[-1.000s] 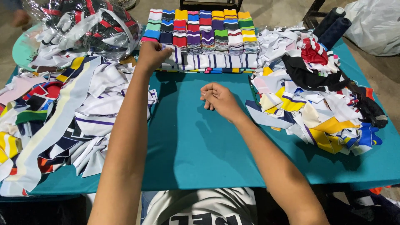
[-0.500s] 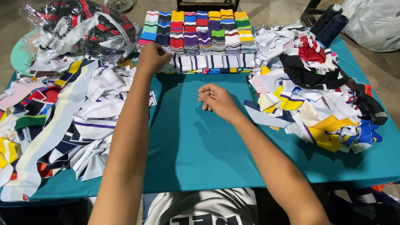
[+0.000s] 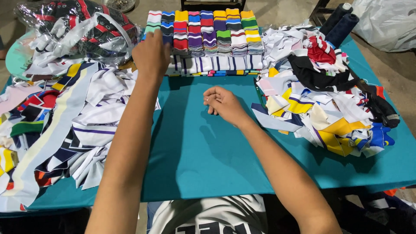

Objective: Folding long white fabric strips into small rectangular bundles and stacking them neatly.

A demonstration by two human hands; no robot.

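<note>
My left hand point(image 3: 151, 55) reaches to the far side of the teal table point(image 3: 195, 151) and touches the left end of a row of stacked striped knit bands point(image 3: 203, 37) in many colours. Whether its fingers grip a band I cannot tell. My right hand point(image 3: 223, 102) rests on the bare teal cloth near the middle, fingers curled in, nothing in it. It lies just left of a heap of cut fabric pieces point(image 3: 320, 95) in white, yellow, black, red and blue.
A larger pile of white and striped fabric pieces point(image 3: 60, 112) covers the table's left side. A clear plastic bag of dark and red fabric point(image 3: 82, 28) sits at the back left. Two dark thread cones point(image 3: 340, 21) and a white bag point(image 3: 385, 21) stand at the back right.
My left hand has stayed at the left end of the band stacks. My right hand has kept to the same spot on the cloth. The camera has shifted slightly.
</note>
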